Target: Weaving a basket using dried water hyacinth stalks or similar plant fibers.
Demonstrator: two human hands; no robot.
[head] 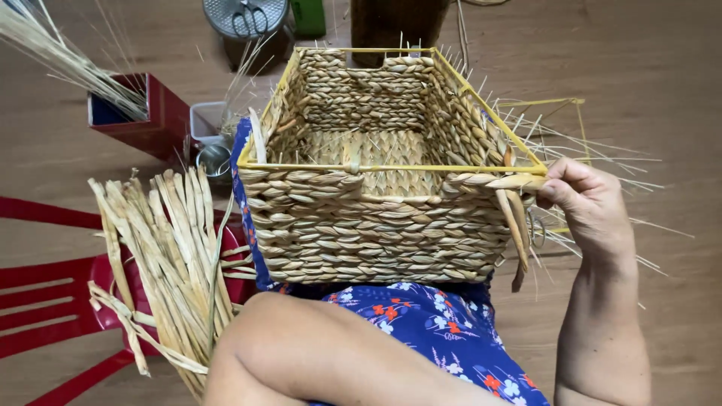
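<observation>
A rectangular woven straw basket (376, 225) with a yellow wire frame rests on my lap, over a blue flowered cloth (444, 323). My right hand (590, 207) is at the basket's near right corner, pinching a loose flat straw strand (511, 203) that bends over the rim and hangs down. My left forearm (316, 353) crosses the bottom of the view under the basket; the left hand itself is hidden.
A bundle of dried straw strips (162, 248) lies on a red plastic stool (53, 293) at the left. A red box (139, 113) holding thin stalks, a small white tub (207, 120) and a metal cup (214, 159) stand on the floor. A spare yellow wire frame (575, 105) lies at the right.
</observation>
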